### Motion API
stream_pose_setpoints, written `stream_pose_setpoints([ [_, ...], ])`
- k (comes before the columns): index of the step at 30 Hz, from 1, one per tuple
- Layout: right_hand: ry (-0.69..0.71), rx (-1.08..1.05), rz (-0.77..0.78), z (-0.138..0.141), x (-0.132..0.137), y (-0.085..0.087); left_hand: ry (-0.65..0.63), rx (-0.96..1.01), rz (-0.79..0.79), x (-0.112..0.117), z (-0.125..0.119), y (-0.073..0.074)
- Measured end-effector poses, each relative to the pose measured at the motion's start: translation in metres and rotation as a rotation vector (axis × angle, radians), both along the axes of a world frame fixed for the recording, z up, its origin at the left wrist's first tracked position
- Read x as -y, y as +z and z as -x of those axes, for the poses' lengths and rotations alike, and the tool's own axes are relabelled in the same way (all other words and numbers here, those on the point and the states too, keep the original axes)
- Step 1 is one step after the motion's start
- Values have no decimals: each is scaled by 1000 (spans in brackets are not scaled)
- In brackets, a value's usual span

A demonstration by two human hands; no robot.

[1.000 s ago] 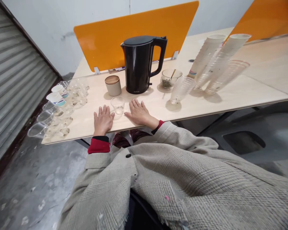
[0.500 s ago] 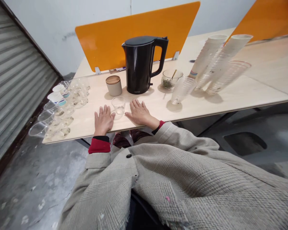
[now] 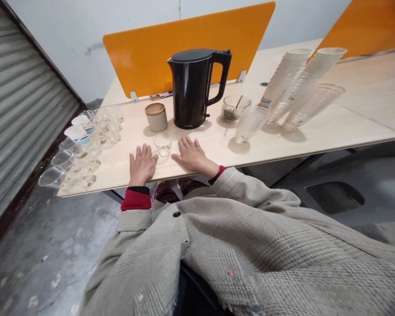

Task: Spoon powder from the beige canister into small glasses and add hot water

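Observation:
My left hand (image 3: 142,165) lies flat on the pale wooden table (image 3: 204,149), fingers stretched out and nothing in it. Palm down, my right hand (image 3: 191,156) rests there too, its fingers spread. Between the two hands stands a clear plastic cup (image 3: 163,144) with a few dark bits in its bottom. Behind that cup are a grey canister (image 3: 156,118) with a wooden lid and a black electric kettle (image 3: 190,90), its handle to the right. A glass bowl (image 3: 236,108) right of the kettle holds dried tea leaves and a thin scoop or spoon.
Several clear and paper cups (image 3: 77,134) with dark bits in them crowd the table's left end. Leaning stacks of plastic cups (image 3: 250,123) and paper cups (image 3: 296,83) stand at the right. An orange divider panel (image 3: 145,61) rises behind the kettle. A grey stool (image 3: 375,184) is below, right.

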State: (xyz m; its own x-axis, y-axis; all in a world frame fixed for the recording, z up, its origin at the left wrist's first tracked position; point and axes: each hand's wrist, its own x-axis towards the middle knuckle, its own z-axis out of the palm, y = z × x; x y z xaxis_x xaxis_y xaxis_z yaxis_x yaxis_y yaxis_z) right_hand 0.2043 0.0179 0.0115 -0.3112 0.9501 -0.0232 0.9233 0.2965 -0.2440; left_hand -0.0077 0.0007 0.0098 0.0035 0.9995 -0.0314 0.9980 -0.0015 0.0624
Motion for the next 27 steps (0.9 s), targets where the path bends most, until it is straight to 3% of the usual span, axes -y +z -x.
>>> stream_pose_setpoints([
  [15,-6,-23,-9,1,-1,-4,-1,12,1,1,-2,2],
  [19,-26,-82,-108,-9,-3,0,0,12,-36,0,0,0],
  [22,-129,-110,-304,-40,-7,23,-6,22,-48,-2,1,-2],
  [25,-317,-91,-545,-89,-17,63,-13,34,-60,-2,2,-3],
  [27,-429,-44,-621,-123,-30,88,-13,39,-58,-2,2,-3],
])
